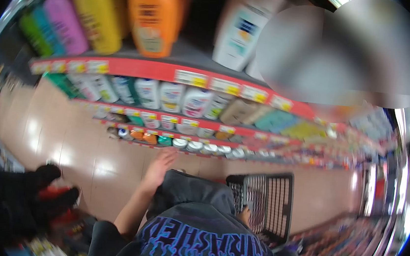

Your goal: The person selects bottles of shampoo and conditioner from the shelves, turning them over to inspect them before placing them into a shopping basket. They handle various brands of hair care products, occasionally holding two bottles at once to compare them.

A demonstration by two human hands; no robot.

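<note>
Open floor (79, 150) by left hand (159, 165); packed shelves (168, 97) ahead, basket (269, 203) blocking rt.

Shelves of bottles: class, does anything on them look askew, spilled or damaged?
Nothing stands out. The bottles on the red-edged store shelves stand upright in rows, and the beige floor shows no spill. The left hand reaches toward the lowest shelf. Blur hides fine damage.

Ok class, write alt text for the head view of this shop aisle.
The person's left hand reaches, open, toward the lowest row of containers. Their right hand is at a black wire basket; bottles fill the red-edged shelves above.
</note>
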